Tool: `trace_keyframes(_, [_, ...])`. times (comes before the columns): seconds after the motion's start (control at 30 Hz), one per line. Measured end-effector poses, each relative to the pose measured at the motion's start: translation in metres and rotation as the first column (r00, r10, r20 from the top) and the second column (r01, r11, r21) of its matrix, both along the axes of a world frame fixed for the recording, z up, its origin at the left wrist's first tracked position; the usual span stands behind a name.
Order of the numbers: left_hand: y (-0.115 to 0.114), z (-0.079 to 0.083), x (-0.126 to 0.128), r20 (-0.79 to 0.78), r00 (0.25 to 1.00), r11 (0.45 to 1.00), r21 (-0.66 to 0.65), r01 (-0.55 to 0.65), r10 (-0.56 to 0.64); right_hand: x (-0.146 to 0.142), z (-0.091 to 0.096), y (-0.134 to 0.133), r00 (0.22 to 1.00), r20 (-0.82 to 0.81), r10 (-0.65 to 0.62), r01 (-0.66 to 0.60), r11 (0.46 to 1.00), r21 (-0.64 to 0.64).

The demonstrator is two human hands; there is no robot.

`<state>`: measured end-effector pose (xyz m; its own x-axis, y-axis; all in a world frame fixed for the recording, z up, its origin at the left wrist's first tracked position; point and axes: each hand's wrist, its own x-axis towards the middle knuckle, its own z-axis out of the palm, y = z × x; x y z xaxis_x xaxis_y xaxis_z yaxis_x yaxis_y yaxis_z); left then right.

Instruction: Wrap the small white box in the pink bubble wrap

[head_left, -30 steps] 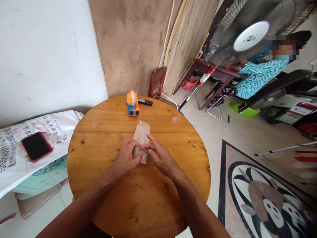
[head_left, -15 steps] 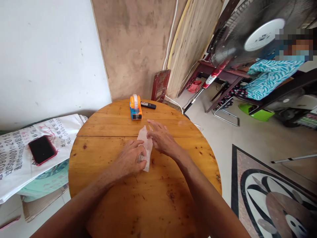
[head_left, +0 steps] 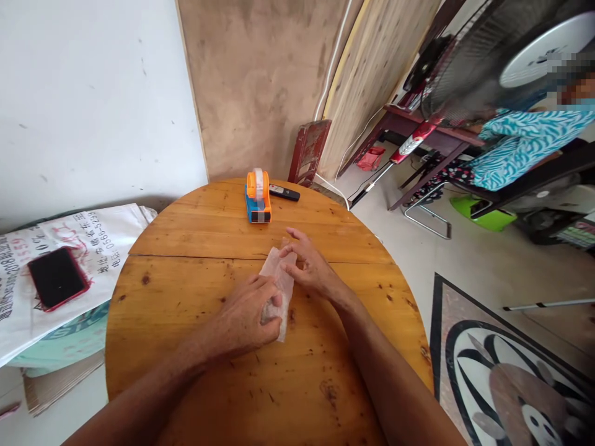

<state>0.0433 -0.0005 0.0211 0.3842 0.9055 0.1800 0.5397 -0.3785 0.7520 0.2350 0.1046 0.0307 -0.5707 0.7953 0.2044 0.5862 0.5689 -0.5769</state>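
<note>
On the round wooden table [head_left: 186, 291] lies a narrow, whitish, see-through wrapping sheet [head_left: 287, 291], its kind unclear. My left hand [head_left: 251, 310] curls over its left side, thumb and fingers closed round a bunched, greyish part of it; whether something lies inside I cannot make out. At the sheet's far right edge is my right hand [head_left: 309, 263], its thumb and fingers bent but apart, with the tips at the sheet. Farther back stands a blue and orange tape dispenser [head_left: 258, 197] carrying a roll of clear tape.
A black remote-like object [head_left: 284, 193] lies beside the dispenser. On white sacking [head_left: 116, 238] to the left rests a phone [head_left: 58, 279]. Behind the table stands a red wooden chair [head_left: 310, 148]. At right are a standing fan [head_left: 465, 74] and a seated person in a blue-patterned garment [head_left: 515, 148].
The view has shifted slightly. My left hand has closed more round the sheet and come nearer. The right hand's fingers have drawn in over the sheet's far edge.
</note>
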Motion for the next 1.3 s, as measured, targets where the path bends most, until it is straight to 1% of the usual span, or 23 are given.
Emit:
trace_keyframes(0.13, [-0.005, -0.001, -0.001, 0.000, 0.998, 0.989, 0.133, -0.067, 0.067, -0.007, -0.020, 0.003, 0.999, 0.013, -0.048, 0.047, 0.999, 0.024])
trace_keyframes(0.2, [-0.007, -0.001, -0.002, -0.028, 0.998, 0.977, 0.204, -0.055, 0.062, -0.009, -0.023, 0.002, 0.993, 0.038, -0.111, 0.109, 0.993, 0.041])
trace_keyframes(0.27, [-0.007, -0.001, -0.002, -0.063, 0.998, 0.971, 0.240, -0.002, 0.017, -0.010, -0.023, 0.001, 0.983, 0.033, -0.183, 0.181, 0.981, 0.069])
trace_keyframes(0.33, [-0.006, -0.002, -0.002, -0.069, 0.998, 0.969, 0.244, 0.029, -0.012, -0.008, -0.020, 0.000, 0.965, -0.013, -0.263, 0.263, 0.961, 0.087])
trace_keyframes(0.4, [-0.006, -0.003, -0.002, -0.059, 0.998, 0.970, 0.239, 0.030, -0.016, -0.003, -0.015, 0.000, 0.932, -0.029, -0.361, 0.362, 0.931, 0.043])
trace_keyframes(0.47, [-0.006, -0.005, -0.001, -0.054, 0.998, 0.972, 0.236, 0.023, -0.011, 0.003, -0.009, 0.000, 0.895, 0.026, -0.445, 0.446, 0.894, -0.038])
trace_keyframes(0.5, [-0.006, -0.005, -0.001, -0.052, 0.999, 0.972, 0.234, 0.022, -0.010, 0.004, -0.006, -0.001, 0.884, 0.067, -0.463, 0.467, 0.881, -0.070])
trace_keyframes(0.57, [-0.006, -0.006, 0.000, -0.043, 0.999, 0.972, 0.233, 0.019, -0.009, 0.004, -0.002, -0.001, 0.880, 0.142, -0.453, 0.467, 0.879, -0.092])
trace_keyframes(0.63, [-0.006, -0.007, 0.000, -0.028, 1.000, 0.971, 0.241, 0.015, -0.009, 0.000, 0.001, -0.001, 0.879, 0.193, -0.436, 0.456, 0.886, -0.077])
trace_keyframes(0.7, [-0.005, -0.007, 0.000, -0.023, 1.000, 0.969, 0.245, 0.017, -0.011, -0.006, 0.002, 0.001, 0.872, 0.228, -0.432, 0.458, 0.886, -0.071])
trace_keyframes(0.77, [-0.005, -0.007, 0.000, -0.027, 1.000, 0.968, 0.248, 0.022, -0.016, -0.011, 0.002, 0.003, 0.874, 0.234, -0.427, 0.458, 0.883, -0.100])
trace_keyframes(0.83, [-0.005, -0.007, 0.000, -0.031, 0.999, 0.968, 0.249, 0.024, -0.017, -0.012, -0.001, 0.008, 0.890, 0.202, -0.409, 0.444, 0.879, -0.172])
trace_keyframes(0.9, [-0.005, -0.006, 0.000, -0.035, 0.999, 0.968, 0.249, 0.023, -0.015, -0.011, -0.004, 0.012, 0.911, 0.116, -0.396, 0.412, 0.867, -0.279])
trace_keyframes(1.0, [-0.005, -0.006, 0.000, -0.041, 0.999, 0.969, 0.247, 0.022, -0.012, -0.010, -0.009, 0.018, 0.923, -0.027, -0.384, 0.333, 0.831, -0.444])
trace_keyframes(1.07, [-0.005, -0.007, 0.000, -0.041, 0.999, 0.969, 0.246, 0.022, -0.013, -0.012, -0.011, 0.019, 0.922, -0.081, -0.378, 0.287, 0.811, -0.510])
trace_keyframes(1.2, [-0.007, -0.004, 0.000, -0.058, 0.998, 0.963, 0.269, 0.003, 0.013, -0.018, -0.011, 0.018, 0.917, -0.136, -0.375, 0.257, 0.816, -0.518])
trace_keyframes(1.3, [-0.011, 0.002, 0.000, -0.139, 0.988, 0.948, 0.318, -0.015, 0.063, -0.020, -0.012, 0.015, 0.915, -0.103, -0.390, 0.301, 0.831, -0.468])
